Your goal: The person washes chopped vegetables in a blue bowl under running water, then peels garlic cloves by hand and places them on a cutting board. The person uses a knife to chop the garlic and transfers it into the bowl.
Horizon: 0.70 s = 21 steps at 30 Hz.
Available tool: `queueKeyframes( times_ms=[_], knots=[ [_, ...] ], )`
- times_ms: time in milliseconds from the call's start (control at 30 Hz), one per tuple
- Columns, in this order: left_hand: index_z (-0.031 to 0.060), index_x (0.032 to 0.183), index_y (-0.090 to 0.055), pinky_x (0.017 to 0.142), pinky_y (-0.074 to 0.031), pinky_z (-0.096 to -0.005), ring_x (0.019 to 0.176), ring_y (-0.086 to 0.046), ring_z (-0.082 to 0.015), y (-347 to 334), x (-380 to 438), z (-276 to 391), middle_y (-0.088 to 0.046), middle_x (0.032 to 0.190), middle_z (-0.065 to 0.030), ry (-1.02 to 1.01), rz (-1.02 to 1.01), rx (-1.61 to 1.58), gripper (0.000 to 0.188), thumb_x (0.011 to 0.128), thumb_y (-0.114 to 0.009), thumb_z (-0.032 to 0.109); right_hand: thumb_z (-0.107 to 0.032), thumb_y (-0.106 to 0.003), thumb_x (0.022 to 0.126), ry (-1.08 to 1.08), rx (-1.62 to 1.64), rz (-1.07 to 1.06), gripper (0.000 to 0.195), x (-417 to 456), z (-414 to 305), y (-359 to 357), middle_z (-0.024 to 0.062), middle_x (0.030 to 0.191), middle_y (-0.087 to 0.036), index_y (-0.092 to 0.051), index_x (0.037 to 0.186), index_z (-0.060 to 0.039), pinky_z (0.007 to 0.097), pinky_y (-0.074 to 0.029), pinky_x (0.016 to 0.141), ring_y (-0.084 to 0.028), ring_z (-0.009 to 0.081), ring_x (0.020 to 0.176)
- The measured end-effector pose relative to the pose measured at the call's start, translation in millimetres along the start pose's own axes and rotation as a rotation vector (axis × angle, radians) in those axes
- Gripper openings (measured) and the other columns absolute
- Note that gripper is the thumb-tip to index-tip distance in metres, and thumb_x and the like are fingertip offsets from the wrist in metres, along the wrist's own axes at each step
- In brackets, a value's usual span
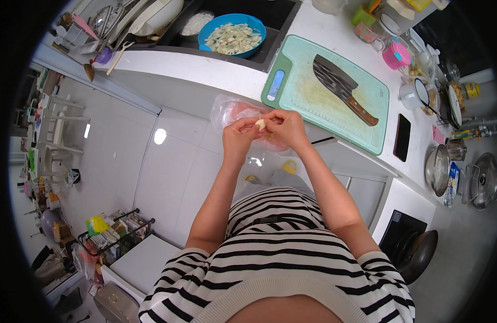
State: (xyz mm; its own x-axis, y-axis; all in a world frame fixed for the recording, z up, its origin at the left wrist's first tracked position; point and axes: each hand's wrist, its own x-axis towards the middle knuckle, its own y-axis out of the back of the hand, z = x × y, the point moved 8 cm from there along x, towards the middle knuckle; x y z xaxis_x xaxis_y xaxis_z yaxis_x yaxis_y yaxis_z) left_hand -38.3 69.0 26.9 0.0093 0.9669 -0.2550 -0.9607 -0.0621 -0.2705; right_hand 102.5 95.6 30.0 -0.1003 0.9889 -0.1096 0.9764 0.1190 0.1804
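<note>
Between the fingertips of both hands is a small pale piece that looks like a garlic clove (pixel 260 123). My left hand (pixel 237 137) pinches it from one side, and my right hand (pixel 287 126) grips it from the other. Below them, a clear and pink plastic bag (pixel 223 110) hangs by the counter front; its contents cannot be made out. Just beyond my right hand lies a green cutting board (pixel 313 107), reaching to the counter edge. A cleaver (pixel 336 75) with a wooden handle rests flat on the board, apart from both hands.
A blue colander (pixel 204 35) of cut pale vegetables sits in the dark sink (pixel 268 28), beside a bowl of white food (pixel 196 23). A phone (pixel 402 137), an enamel mug (pixel 412 95) and a metal bowl (pixel 437 169) stand right. A frying pan (pixel 424 254) sits lower right.
</note>
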Motion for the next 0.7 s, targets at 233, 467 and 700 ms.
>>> queueKeyframes(
  times_ms=[233,467,700],
  knots=[
    [-0.0101,0.102,-0.061,0.070,-0.056,-0.0236,0.078,-0.066,-0.0165,0,2,-2,-0.066,0.091,-0.0144,-0.008,0.008,0.002,0.020,0.083,-0.060,-0.002,-0.009,-0.067,0.077,0.019,-0.002,0.013,0.014,0,-1,0,0.0053,0.069,-0.067,-0.069,0.087,0.0012,0.0217,-0.046,0.052,-0.058,0.0066,0.058],
    [-0.0103,0.102,-0.061,0.071,-0.056,-0.0243,0.079,-0.066,-0.0172,-3,-1,4,-0.066,0.091,-0.0146,0.005,0.018,-0.042,0.020,0.083,-0.060,-0.003,-0.007,-0.065,0.079,-0.026,0.187,0.010,0.013,-1,4,1,0.0043,0.071,-0.067,-0.068,0.089,0.0015,0.0216,-0.046,0.051,-0.059,0.0075,0.059],
    [-0.0105,0.101,-0.059,0.072,-0.056,-0.0253,0.079,-0.067,-0.0182,4,-1,8,-0.066,0.091,-0.0154,-0.079,0.101,-0.068,0.018,0.083,-0.059,-0.004,-0.005,-0.065,0.080,0.033,-0.106,0.203,0.008,-14,-6,5,0.0060,0.069,-0.065,-0.063,0.081,0.0034,0.0225,-0.048,0.053,-0.060,0.0084,0.058]
  ],
)
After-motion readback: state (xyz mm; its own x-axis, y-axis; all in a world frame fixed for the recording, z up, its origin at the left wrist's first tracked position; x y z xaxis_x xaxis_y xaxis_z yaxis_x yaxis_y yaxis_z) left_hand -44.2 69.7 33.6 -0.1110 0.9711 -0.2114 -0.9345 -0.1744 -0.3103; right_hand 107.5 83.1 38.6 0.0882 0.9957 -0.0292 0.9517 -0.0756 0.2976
